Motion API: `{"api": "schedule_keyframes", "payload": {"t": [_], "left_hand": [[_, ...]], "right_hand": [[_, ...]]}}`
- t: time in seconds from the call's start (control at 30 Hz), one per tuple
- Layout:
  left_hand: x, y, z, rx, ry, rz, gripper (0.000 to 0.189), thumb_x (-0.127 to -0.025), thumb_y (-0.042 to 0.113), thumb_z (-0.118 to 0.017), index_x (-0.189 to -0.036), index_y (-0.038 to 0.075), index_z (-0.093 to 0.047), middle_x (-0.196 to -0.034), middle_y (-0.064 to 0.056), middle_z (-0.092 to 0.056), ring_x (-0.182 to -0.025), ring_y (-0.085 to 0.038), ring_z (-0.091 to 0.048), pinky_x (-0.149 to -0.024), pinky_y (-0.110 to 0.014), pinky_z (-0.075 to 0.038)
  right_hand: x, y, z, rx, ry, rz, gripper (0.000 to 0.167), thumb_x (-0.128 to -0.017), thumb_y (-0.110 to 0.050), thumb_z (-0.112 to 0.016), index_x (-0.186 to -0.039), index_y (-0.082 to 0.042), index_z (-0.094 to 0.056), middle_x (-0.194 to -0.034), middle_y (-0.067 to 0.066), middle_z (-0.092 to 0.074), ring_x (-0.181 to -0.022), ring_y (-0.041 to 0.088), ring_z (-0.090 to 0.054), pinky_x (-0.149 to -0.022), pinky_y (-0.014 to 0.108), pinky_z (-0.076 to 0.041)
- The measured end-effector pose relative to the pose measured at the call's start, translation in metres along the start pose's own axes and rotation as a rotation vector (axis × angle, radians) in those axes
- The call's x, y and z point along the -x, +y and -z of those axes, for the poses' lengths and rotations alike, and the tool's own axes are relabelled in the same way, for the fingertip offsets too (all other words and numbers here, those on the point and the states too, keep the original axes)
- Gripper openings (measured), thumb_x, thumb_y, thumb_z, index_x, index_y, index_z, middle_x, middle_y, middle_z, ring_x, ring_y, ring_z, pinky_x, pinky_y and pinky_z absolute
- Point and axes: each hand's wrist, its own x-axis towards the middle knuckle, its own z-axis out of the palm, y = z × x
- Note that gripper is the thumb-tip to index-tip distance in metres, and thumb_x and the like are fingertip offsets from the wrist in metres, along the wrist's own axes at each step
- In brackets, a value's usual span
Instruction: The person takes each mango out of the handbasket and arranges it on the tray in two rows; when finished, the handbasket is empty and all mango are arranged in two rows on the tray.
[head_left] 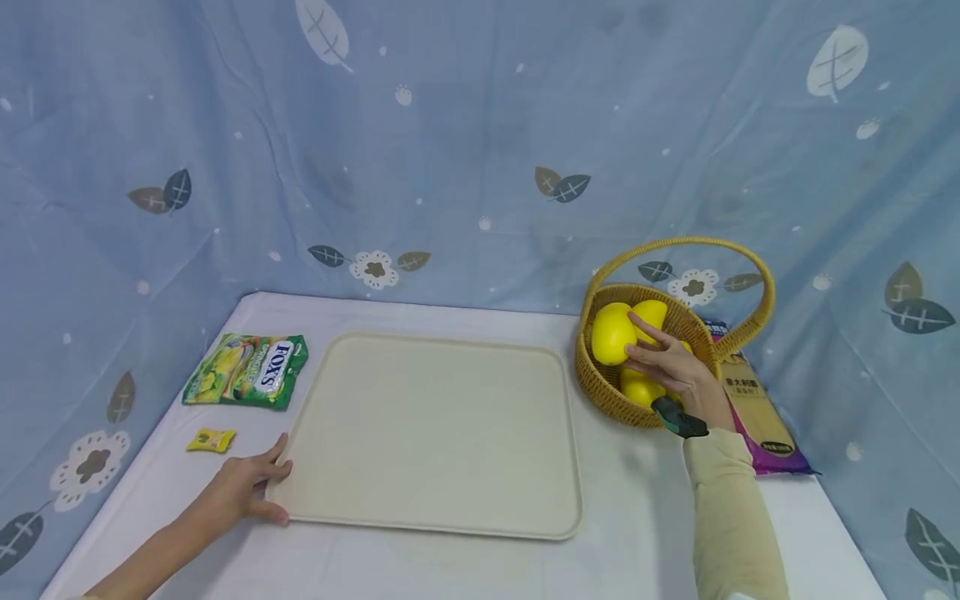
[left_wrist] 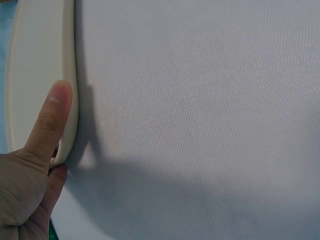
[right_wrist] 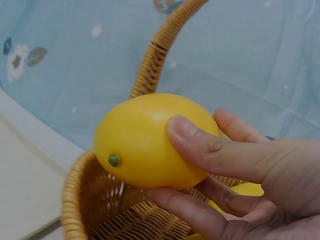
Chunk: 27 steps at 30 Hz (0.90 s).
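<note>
My right hand [head_left: 671, 362] pinches a smooth yellow mango [right_wrist: 145, 140] between thumb and fingers. The mango has a green stem nub and is held over the left part of the wicker basket [head_left: 592, 387]. Behind and below that hand, more yellow fruits [head_left: 651, 317] lie in the basket, partly covered by it. On the other side, my left hand [head_left: 240, 492] grips the near left corner of the cream tray [head_left: 427, 433]. In the left wrist view its thumb [left_wrist: 52, 115] lies along the rim, while the other fingers are mostly hidden.
Left of the tray lies a green FOX'S sweets bag [head_left: 247, 371], with a small yellow wrapped sweet [head_left: 211, 440] nearer me. A purple and tan packet [head_left: 765, 417] lies right of the basket, whose tall handle [head_left: 678, 242] arches up. Blue patterned cloth [head_left: 450, 150] hangs around the table.
</note>
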Motion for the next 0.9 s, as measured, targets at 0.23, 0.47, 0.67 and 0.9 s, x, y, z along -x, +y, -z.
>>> {"api": "schedule_keyframes", "payload": {"t": [0.23,0.47,0.67,0.9], "left_hand": [[-0.003,-0.001,0.004,0.014,0.023,-0.024,0.078,-0.049,0.033,-0.086,-0.107,-0.013,-0.064,-0.133,-0.035,-0.042,-0.109,-0.048,-0.055,-0.087,-0.051,-0.049],[-0.002,-0.001,0.003,0.029,-0.003,-0.001,0.079,-0.05,0.034,-0.085,-0.11,-0.014,-0.062,-0.134,-0.035,-0.04,-0.109,-0.048,-0.055,-0.087,-0.05,-0.049],[-0.001,0.0,0.002,0.024,-0.011,0.014,0.079,-0.05,0.034,-0.085,-0.11,-0.013,-0.063,-0.135,-0.034,-0.04,-0.112,-0.048,-0.053,-0.088,-0.051,-0.048],[0.0,0.002,0.002,0.022,-0.019,0.023,0.079,-0.05,0.034,-0.085,-0.11,-0.012,-0.063,-0.135,-0.034,-0.04,-0.113,-0.049,-0.052,-0.089,-0.051,-0.047]], "right_hand": [[0.008,0.001,-0.008,-0.107,-0.067,0.042,0.059,-0.097,0.009,-0.043,-0.138,-0.032,-0.048,-0.105,0.009,-0.068,-0.096,0.023,-0.068,-0.092,0.036,-0.052],[0.018,0.005,-0.02,-0.192,-0.118,0.068,0.057,-0.098,0.011,-0.038,-0.132,-0.032,-0.057,-0.115,0.008,-0.065,-0.101,0.025,-0.067,-0.087,0.035,-0.055],[0.03,0.012,-0.033,-0.199,-0.156,0.096,0.057,-0.097,0.009,-0.041,-0.133,-0.032,-0.055,-0.119,0.007,-0.061,-0.102,0.024,-0.067,-0.088,0.033,-0.055],[0.04,0.023,-0.05,-0.185,-0.208,0.136,0.058,-0.098,0.011,-0.039,-0.139,-0.029,-0.048,-0.126,0.007,-0.052,-0.103,0.023,-0.065,-0.09,0.033,-0.054]]}}
